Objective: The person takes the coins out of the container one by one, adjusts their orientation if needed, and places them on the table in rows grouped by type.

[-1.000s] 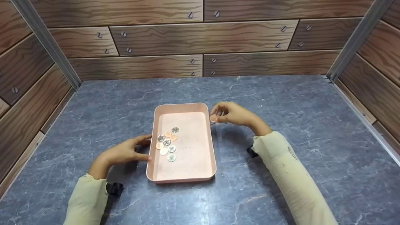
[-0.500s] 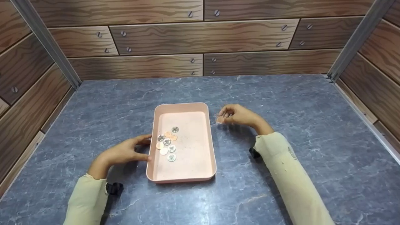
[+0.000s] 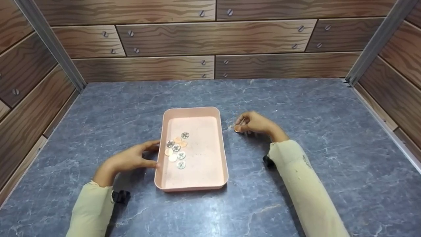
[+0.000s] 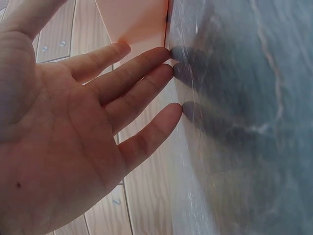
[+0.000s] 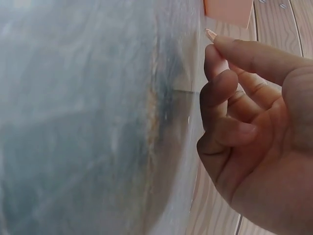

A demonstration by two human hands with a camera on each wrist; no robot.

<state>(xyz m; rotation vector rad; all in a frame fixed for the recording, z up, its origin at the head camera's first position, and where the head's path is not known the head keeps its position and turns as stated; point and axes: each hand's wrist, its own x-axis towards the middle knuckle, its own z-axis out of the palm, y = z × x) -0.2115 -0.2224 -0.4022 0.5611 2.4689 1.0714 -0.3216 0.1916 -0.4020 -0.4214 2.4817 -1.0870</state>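
A shallow pink tray (image 3: pixel 210 164) lies on the table with several silver and copper-coloured coins (image 3: pixel 181 155) grouped in its left half. My left hand (image 3: pixel 131 159) rests at the tray's left wall, thumb and fingers spread and touching it; in the left wrist view the fingers (image 4: pixel 142 90) are straight, their tips down at the table. To the right of the tray, my right hand (image 3: pixel 255 122) pinches a copper-coloured coin (image 3: pixel 237 128) between thumb and forefinger, close over the table. The right wrist view shows this coin (image 5: pixel 211 35) edge-on at the fingertips, the other fingers curled in.
The blue-grey marbled table (image 3: pixel 296 98) is enclosed by wood-plank-patterned walls (image 3: pixel 171 39) at the back and both sides. Metal posts (image 3: pixel 371 46) stand in the back corners. Each wrist carries a black strap device (image 3: pixel 121 197).
My right hand has moved away from the tray's right wall, rightward and slightly lower, carrying the copper-coloured coin. The left hand stays at the tray, and the coins in it have not shifted.
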